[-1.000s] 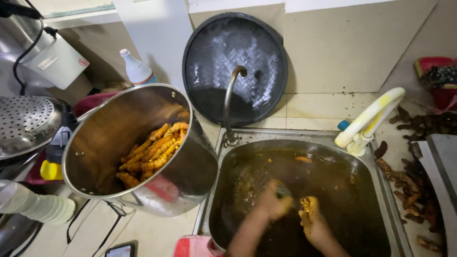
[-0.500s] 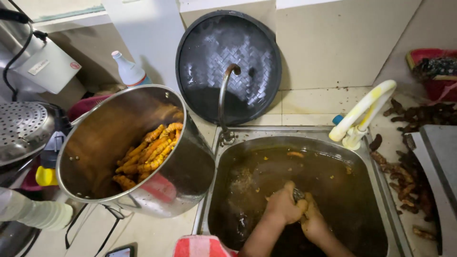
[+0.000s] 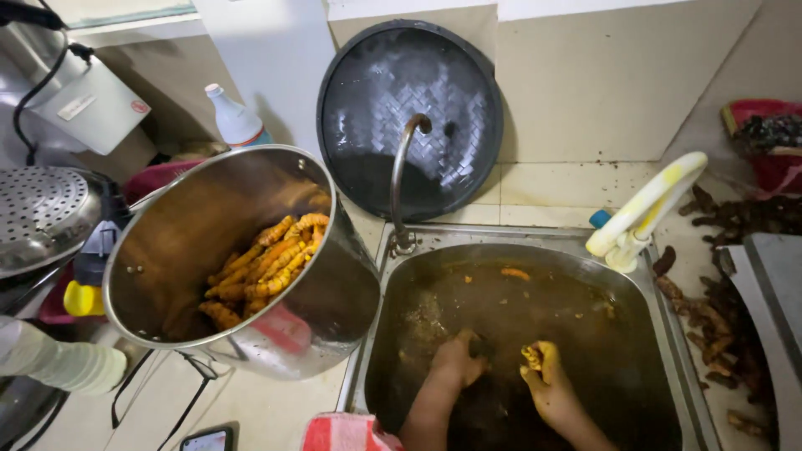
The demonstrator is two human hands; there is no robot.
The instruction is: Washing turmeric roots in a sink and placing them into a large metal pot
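Both my hands are down in a steel sink (image 3: 664, 334) full of muddy brown water. My left hand (image 3: 458, 361) is curled just under the surface; what it holds is hidden. My right hand (image 3: 547, 380) grips a knobbly yellow turmeric root (image 3: 532, 357) above the water. One orange root (image 3: 515, 273) floats near the sink's far side. To the left a large steel pot (image 3: 326, 309) leans tilted, with several cleaned orange roots (image 3: 263, 263) piled inside.
A curved tap (image 3: 403, 171) rises behind the sink, before a round dark lid (image 3: 409, 117) leaning on the wall. A white handle (image 3: 647, 209) lies at the sink's right corner. Dirty roots (image 3: 710, 309) litter the right counter. A perforated steel lid (image 3: 38, 213) and white bottle (image 3: 234, 117) stand left.
My hands came together in the water, then parted slightly. My right hand now holds a root up out of the water, while the left has sunk lower.
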